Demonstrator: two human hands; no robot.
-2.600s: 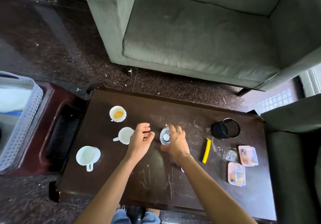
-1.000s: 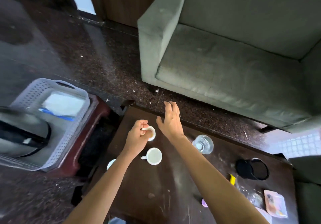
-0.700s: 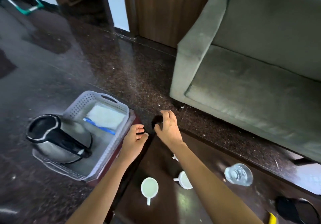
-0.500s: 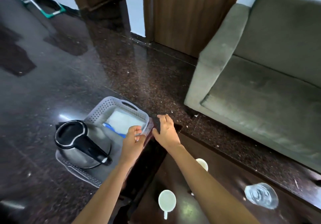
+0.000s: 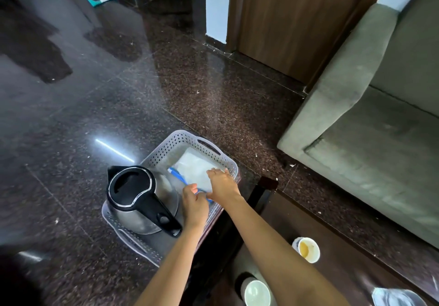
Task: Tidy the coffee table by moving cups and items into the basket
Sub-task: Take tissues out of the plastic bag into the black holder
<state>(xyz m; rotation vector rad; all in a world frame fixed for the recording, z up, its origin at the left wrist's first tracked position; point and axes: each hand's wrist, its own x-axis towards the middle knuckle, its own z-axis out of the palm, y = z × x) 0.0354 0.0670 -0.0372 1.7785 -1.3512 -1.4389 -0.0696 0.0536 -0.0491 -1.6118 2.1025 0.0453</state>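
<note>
The grey perforated basket stands on a low stand left of the coffee table. It holds a steel kettle with a black lid and handle and a white bag with a blue strip. Both hands are inside the basket. My left hand is curled, its fingers pinching the bag's blue strip. My right hand lies palm down on the bag beside the basket's right rim. On the table stand a white cup with orange liquid, an empty white cup and a clear glass.
A grey-green sofa runs along the right, past the table's far edge. Dark polished stone floor surrounds the basket. A wooden door stands behind. My right forearm crosses the table's left end.
My view has swung left from the table to the basket. Both hands moved from the cups over into the basket and now rest on the bag; the cups stay on the table.
</note>
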